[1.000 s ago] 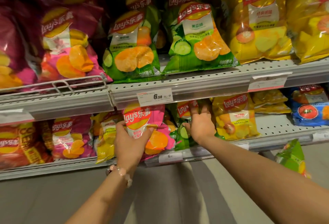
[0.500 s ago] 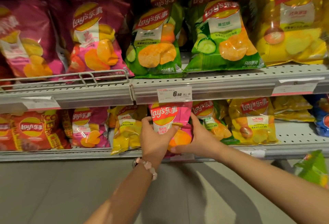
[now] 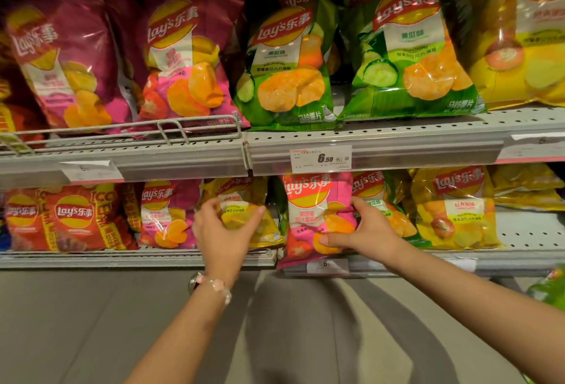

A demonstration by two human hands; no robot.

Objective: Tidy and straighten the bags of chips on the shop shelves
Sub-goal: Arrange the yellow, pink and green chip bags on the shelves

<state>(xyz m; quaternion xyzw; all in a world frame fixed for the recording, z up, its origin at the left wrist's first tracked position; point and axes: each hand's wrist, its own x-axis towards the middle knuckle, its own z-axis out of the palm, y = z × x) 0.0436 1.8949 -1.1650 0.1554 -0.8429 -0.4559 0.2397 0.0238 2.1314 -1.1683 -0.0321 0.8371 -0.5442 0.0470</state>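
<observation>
On the lower shelf (image 3: 519, 257) a small pink chip bag (image 3: 312, 209) stands upright at the shelf's front edge, below the 6.50 price tag (image 3: 321, 159). My right hand (image 3: 363, 228) grips its right side, thumb on the front and fingers curled round the edge. My left hand (image 3: 223, 231) reaches to a small yellow chip bag (image 3: 244, 212) just left of the pink one, with curved fingers closing on its front. A green bag (image 3: 379, 200) and a yellow bag (image 3: 455, 209) stand to the right.
The upper shelf (image 3: 382, 136) carries large maroon bags (image 3: 183, 56), green bags (image 3: 290, 59) and yellow bags (image 3: 519, 35); a wire rail (image 3: 171, 127) fronts its left part. Red bags (image 3: 70, 218) and a pink bag (image 3: 166, 215) fill the lower left. Grey floor lies below.
My left hand let go of the pink bag and moved left onto the yellow bag. My right hand stays on the pink bag's right side. The view shifted left.
</observation>
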